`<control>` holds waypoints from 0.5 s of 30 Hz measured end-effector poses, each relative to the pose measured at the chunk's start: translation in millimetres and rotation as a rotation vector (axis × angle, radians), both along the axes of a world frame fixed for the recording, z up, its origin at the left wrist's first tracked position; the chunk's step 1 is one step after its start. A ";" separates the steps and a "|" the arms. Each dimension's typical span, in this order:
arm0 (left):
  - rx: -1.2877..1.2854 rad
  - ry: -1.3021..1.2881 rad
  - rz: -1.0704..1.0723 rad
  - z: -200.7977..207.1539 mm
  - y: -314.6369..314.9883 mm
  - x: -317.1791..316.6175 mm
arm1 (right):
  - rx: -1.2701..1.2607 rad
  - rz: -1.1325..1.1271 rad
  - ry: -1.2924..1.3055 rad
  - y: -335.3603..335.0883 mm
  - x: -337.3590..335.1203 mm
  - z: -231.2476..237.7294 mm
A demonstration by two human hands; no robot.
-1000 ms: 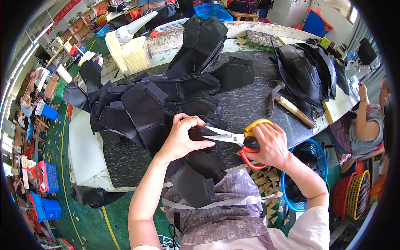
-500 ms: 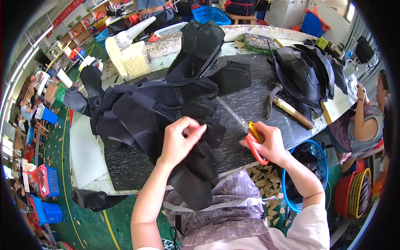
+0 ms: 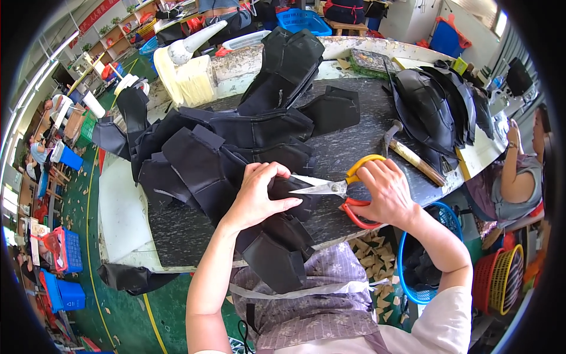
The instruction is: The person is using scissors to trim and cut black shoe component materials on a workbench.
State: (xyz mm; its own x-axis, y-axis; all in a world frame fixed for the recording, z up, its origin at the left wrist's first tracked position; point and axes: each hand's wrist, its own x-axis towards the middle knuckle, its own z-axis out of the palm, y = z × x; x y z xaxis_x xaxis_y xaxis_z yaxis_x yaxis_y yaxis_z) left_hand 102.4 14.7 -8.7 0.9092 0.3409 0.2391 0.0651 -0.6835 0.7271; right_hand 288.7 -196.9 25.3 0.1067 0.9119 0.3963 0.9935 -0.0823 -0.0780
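A heap of dark, stitched leather pieces spreads over the speckled black work surface. My left hand is at the heap's near right side, its thumb and fingers closed around the edge of a black leather piece. In my right hand are scissors with one yellow and one red handle. Their blades stand apart and point left, with the tips at the edge of that piece. More flaps of black leather hang over the table's near edge.
A hammer lies to the right, before a stack of black leather shapes. Bundled cream strips stand at the far left. Below right are a blue basket and scraps on the floor. A person sits at right.
The scissors have opened and swung from pointing away to pointing left at the leather. My left hand's pinch has shifted slightly, with thumb and fingers now around a leather edge.
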 end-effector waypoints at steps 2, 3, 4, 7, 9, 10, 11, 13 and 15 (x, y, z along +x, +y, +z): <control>-0.021 0.021 -0.019 -0.3 3.0 -1.5 | -0.042 0.044 -0.040 -0.6 6.3 -1.4; -0.043 0.043 -0.037 0.2 3.5 -3.1 | -0.026 0.079 -0.043 -2.0 6.9 -0.9; -0.044 0.042 -0.030 1.4 4.1 -4.7 | -0.026 0.086 -0.044 -3.2 5.8 -0.9; -0.081 0.028 -0.037 2.9 3.6 -5.4 | -0.032 0.091 -0.006 -7.8 2.3 -3.4; -0.091 -0.004 -0.022 1.9 2.9 -4.9 | -0.032 0.079 0.014 -8.8 -1.4 -8.9; -0.091 -0.004 -0.020 1.7 2.6 -4.8 | -0.029 0.066 0.036 -8.6 -3.7 -12.9; -0.089 -0.008 -0.015 1.4 1.7 -4.5 | -0.020 0.060 0.064 -7.6 -5.8 -19.0; -0.084 -0.011 -0.006 0.0 1.4 -3.6 | -0.013 0.050 0.083 -5.4 -11.5 -25.2; -0.064 -0.071 0.000 -2.2 1.2 -2.7 | 0.002 0.052 0.092 -5.5 -13.7 -27.4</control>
State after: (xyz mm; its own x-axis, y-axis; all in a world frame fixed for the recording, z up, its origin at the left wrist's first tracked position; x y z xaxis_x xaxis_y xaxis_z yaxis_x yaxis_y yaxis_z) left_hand 99.7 15.9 -10.8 0.8908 0.3575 0.2804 0.0120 -0.6353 0.7722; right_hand 275.0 -202.4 -2.1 0.0951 0.9162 0.3892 0.9851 -0.0303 -0.1694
